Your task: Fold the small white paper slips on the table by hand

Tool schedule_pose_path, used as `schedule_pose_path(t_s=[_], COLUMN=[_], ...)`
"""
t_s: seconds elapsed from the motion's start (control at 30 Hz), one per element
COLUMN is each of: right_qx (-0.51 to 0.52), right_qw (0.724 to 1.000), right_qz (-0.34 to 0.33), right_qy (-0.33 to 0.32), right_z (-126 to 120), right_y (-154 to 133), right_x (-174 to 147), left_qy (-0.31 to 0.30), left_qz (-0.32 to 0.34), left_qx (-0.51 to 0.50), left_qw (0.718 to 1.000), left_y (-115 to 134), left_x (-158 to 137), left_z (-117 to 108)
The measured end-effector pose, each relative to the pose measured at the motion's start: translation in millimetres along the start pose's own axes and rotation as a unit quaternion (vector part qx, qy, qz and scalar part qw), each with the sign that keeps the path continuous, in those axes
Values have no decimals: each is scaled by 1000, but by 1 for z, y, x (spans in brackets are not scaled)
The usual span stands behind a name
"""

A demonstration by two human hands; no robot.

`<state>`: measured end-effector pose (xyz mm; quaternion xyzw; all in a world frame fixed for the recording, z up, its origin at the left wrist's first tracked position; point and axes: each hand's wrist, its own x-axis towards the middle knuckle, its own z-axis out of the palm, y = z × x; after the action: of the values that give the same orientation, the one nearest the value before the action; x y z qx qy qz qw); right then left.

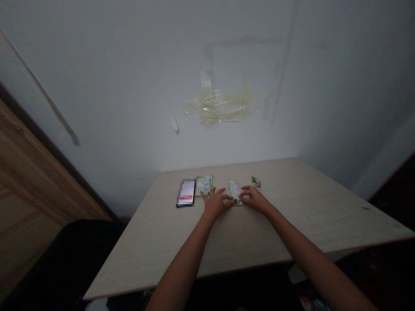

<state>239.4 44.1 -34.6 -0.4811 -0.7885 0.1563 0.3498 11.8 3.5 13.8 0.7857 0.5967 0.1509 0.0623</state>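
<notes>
A narrow white packet [234, 189] with printing and coloured edges lies on the table between my hands. My left hand [215, 203] is palm down with its fingers spread. Its thumb side touches the packet's lower left corner, while the outer fingers rest by a green and white printed packet [201, 183]. My right hand [255, 199] has its fingers bent together at the narrow packet's lower right edge and grips it there. Just beyond the right hand lies a small crumpled green wrapper [256, 181].
A phone [186, 193] with a lit, blurred-out screen lies left of the green packet. The pale wooden table [168, 242] meets a wall [136, 95] bearing peeling clear tape [223, 107]. A dark object [78, 250] stands beyond the table's left edge.
</notes>
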Motion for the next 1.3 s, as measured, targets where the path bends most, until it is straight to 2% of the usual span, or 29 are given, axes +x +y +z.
schedule_pose_path(t_s=[0.5,0.7,1.0,1.17,1.3], right_qx=[-4,9,46,46,30], right_qw=[996,996,998,996,996], right_qz=[-26,-35,-9,-55,-57], right_qy=[-82,-83,-44,-56,-60], right_z=[-16,-19,-14,-17,-18], right_y=[1,2,6,5,8], right_x=[-6,-7,-3,-5,-5], left_qy=[6,24,31,41,48], left_qz=[6,2,18,17,9], left_qx=[-9,-15,-15,-6,2], left_qw=[1000,1000,999,999,999], left_y=[-4,-3,6,4,3], left_x=[3,4,-2,-2,-3], left_z=[4,8,7,10,14])
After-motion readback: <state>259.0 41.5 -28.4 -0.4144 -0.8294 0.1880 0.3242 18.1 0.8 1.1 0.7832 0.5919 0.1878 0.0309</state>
